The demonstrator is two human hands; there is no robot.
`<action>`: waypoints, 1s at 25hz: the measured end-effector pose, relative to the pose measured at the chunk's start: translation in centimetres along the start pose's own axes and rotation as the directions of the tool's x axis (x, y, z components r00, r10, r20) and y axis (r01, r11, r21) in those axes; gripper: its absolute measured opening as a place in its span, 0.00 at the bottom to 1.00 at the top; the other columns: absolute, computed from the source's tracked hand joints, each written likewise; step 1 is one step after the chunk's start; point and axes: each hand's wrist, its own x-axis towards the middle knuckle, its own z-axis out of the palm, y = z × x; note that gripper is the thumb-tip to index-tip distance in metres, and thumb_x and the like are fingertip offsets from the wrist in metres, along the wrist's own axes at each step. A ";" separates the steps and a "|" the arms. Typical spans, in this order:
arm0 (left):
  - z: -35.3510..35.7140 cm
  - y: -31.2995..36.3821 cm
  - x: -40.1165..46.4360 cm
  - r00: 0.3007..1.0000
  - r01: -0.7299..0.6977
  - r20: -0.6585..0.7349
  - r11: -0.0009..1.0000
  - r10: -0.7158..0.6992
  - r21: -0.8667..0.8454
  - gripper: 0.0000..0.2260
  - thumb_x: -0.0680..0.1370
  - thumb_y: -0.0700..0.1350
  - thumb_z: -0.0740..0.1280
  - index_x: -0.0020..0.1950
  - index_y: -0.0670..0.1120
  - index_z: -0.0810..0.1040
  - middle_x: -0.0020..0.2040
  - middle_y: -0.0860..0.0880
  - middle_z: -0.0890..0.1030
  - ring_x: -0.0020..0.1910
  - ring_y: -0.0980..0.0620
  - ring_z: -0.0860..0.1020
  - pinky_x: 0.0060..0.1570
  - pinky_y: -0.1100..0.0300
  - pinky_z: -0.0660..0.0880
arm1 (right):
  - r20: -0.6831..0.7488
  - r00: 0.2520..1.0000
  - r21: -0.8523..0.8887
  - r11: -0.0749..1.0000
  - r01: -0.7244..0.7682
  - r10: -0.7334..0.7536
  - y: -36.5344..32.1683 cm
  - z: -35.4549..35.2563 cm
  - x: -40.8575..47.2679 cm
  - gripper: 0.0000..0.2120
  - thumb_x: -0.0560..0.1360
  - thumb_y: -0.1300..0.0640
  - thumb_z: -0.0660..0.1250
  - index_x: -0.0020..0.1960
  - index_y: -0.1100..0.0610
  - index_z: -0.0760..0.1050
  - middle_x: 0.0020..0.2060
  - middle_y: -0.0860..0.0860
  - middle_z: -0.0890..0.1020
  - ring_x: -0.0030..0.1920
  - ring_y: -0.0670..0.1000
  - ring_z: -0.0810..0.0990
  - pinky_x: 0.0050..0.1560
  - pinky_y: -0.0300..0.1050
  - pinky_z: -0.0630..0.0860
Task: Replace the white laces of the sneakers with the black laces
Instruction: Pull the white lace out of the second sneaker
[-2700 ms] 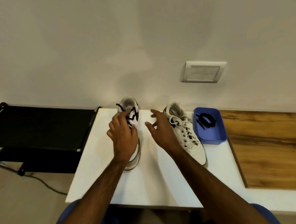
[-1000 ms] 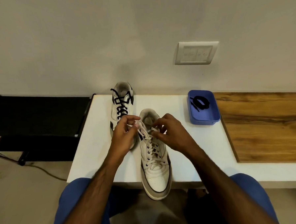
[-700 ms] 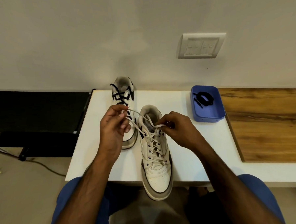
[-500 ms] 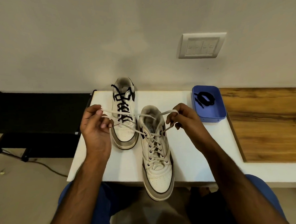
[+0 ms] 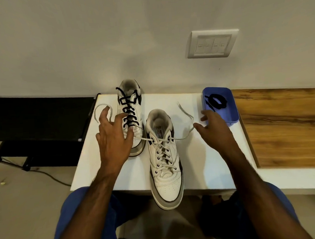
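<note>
A white sneaker with white laces [image 5: 164, 161] lies on the white table [image 5: 200, 153], its toe past the front edge. Its untied lace ends [image 5: 186, 114] trail out to both sides. My left hand [image 5: 113, 136] hovers with spread fingers left of this shoe, the left lace end looping by its fingertips. Right of the shoe, my right hand [image 5: 214, 127] has relaxed fingers, and the right lace end runs beside its thumb. Behind stands a second sneaker with black laces [image 5: 130, 113]. A coiled black lace [image 5: 217, 100] lies in the blue tray [image 5: 233, 115].
A black rack [image 5: 40, 120] stands left of the table with a cable on the floor. A wooden surface [image 5: 285, 127] adjoins the table on the right. A wall switch plate [image 5: 213, 43] is above. My blue-clad knees are under the table's front edge.
I pulled the near shoe's bow apart with both hands, then let the lace ends go. Both hands now have spread fingers, and the ends lie loose to either side.
</note>
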 end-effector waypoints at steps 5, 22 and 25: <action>0.6 1.4 0.0 0.981 -0.147 0.120 0.988 0.153 -0.052 0.14 0.82 0.56 0.62 0.64 0.54 0.77 0.54 0.51 0.73 0.57 0.49 0.72 0.53 0.53 0.60 | 0.116 0.904 0.202 0.901 0.385 -0.412 -4.6 1.4 -3.1 0.07 0.78 0.55 0.70 0.56 0.48 0.81 0.46 0.45 0.75 0.42 0.42 0.77 0.43 0.33 0.73; 1.9 1.4 0.7 0.897 0.070 0.421 0.897 0.135 -0.437 0.11 0.81 0.38 0.65 0.50 0.52 0.84 0.45 0.50 0.81 0.45 0.54 0.77 0.48 0.51 0.74 | 0.098 0.950 0.312 0.916 0.254 -0.297 -4.5 3.8 -1.9 0.04 0.76 0.58 0.68 0.43 0.56 0.77 0.41 0.47 0.70 0.38 0.41 0.71 0.39 0.31 0.66; 2.2 1.3 0.8 0.891 0.096 0.433 0.874 0.138 -0.476 0.09 0.81 0.40 0.65 0.50 0.52 0.83 0.42 0.51 0.79 0.40 0.56 0.76 0.42 0.53 0.72 | 0.078 0.930 0.327 0.890 0.318 -0.360 -4.6 3.9 -2.2 0.03 0.77 0.56 0.69 0.49 0.54 0.81 0.43 0.45 0.70 0.42 0.42 0.73 0.42 0.33 0.67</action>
